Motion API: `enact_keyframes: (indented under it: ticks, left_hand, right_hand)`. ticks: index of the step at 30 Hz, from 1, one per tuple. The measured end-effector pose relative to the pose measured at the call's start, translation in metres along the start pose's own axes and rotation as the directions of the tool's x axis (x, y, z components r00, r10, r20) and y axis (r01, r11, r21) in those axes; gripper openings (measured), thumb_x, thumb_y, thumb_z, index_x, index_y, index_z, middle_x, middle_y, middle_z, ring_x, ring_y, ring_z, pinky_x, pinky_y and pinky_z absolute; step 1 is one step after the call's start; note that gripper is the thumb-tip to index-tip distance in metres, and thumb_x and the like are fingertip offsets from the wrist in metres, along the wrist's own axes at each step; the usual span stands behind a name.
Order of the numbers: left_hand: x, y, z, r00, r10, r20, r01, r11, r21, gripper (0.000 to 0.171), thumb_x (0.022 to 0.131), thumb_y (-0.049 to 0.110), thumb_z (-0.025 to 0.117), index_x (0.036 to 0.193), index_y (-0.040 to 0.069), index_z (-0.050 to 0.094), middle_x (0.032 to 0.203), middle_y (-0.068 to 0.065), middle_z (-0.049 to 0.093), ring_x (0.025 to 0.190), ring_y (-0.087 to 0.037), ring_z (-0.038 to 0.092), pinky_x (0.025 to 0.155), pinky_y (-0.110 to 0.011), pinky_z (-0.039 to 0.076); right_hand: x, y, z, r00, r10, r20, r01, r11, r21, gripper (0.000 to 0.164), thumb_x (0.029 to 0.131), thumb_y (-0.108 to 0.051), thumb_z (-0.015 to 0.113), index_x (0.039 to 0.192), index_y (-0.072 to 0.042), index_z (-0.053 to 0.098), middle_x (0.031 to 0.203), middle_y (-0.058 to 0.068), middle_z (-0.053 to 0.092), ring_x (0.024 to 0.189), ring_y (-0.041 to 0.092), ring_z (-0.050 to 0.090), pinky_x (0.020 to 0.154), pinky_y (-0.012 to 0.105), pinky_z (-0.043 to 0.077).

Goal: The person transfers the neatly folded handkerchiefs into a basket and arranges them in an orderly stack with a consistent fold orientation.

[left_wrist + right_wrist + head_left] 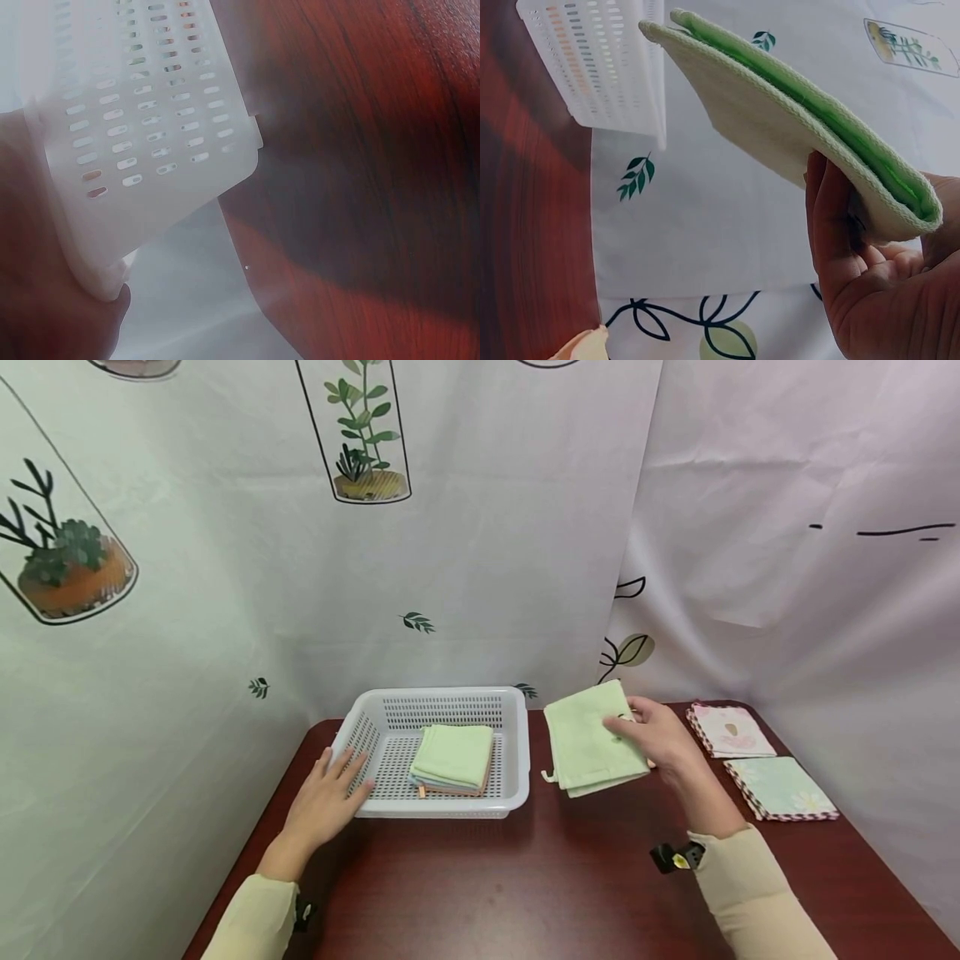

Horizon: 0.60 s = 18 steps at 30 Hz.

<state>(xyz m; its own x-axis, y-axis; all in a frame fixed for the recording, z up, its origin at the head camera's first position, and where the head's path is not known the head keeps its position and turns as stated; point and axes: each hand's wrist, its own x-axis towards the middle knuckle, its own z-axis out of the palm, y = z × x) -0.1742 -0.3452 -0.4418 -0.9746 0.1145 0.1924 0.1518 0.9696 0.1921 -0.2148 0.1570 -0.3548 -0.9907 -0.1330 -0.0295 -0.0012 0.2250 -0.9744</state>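
Observation:
My right hand [663, 739] grips a folded pale green towel [585, 739] at its right side, thumb on top, raised beside the basket. In the right wrist view the towel [757, 97] is seen along its folded edge, with fingers beneath it. A white perforated plastic basket [442, 807] stands at the back of the table. Inside lies a small stack of folded towels, with a light green towel [456, 753] on top and blue and orange edges below. My left hand [324, 802] rests on the basket's left rim, fingers extended and spread.
On the right side of the dark red table [480, 893] lie two folded cloths with checked edging: a pink and white cloth [731, 732] and a light mint cloth [780, 785] with a flower. A printed white curtain [487, 568] hangs behind and beside the table.

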Motion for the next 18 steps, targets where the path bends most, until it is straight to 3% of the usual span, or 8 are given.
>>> enact_keyframes:
  ticks: [8, 18]
  left_hand:
    - [0.000, 0.000, -0.001, 1.000, 0.005, 0.000, -0.005, 1.000, 0.005, 0.066, 0.105, 0.051, 0.044, 0.152, 0.006, 0.045, 0.160, -0.024, 0.035, 0.151, -0.051, 0.012, 0.121, -0.064, 0.012]
    - [0.000, 0.000, -0.001, 1.000, 0.003, 0.002, -0.003, 1.000, 0.000, 0.065, 0.104, 0.051, 0.045, 0.152, 0.007, 0.045, 0.160, -0.024, 0.035, 0.151, -0.052, 0.012, 0.120, -0.065, 0.013]
  right_hand:
    - [0.003, -0.003, 0.006, 1.000, -0.005, -0.017, 0.004, 1.000, -0.027, 0.052, 0.098, -0.018, 0.067, 0.140, 0.006, 0.050, 0.082, -0.002, 0.065, 0.064, 0.010, 0.066, 0.059, 0.031, 0.059]
    - [0.006, -0.012, 0.013, 1.000, -0.007, 0.007, 0.007, 1.000, 0.019, 0.058, 0.099, -0.016, 0.066, 0.148, 0.005, 0.044, 0.086, 0.000, 0.069, 0.067, 0.011, 0.068, 0.062, 0.031, 0.060]
